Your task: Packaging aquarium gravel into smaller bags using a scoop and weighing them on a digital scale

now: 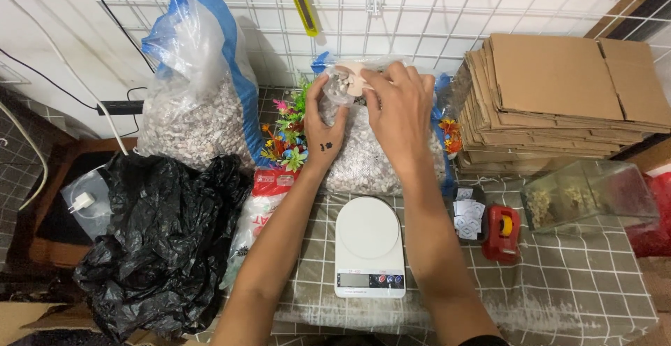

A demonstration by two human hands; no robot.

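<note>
My left hand (326, 124) holds a small clear bag (340, 87) partly filled with pale gravel, above a large open sack of the same gravel (363, 157). My right hand (400, 108) is over the sack's mouth, fingers curled round a pale scoop (355, 77) at the small bag's opening. Both hands are raised at the back of the table, past a white digital kitchen scale (369, 247) with a bare platform.
A bigger gravel sack (199, 108) and a black plastic bag (157, 238) lie at left. Colourful plastic plants (288, 136) stand between the sacks. A flat cardboard stack (559, 94), a clear tank (587, 196) and a red tape dispenser (502, 233) are at right. A yellow cutter (300, 0) hangs on the wire grid.
</note>
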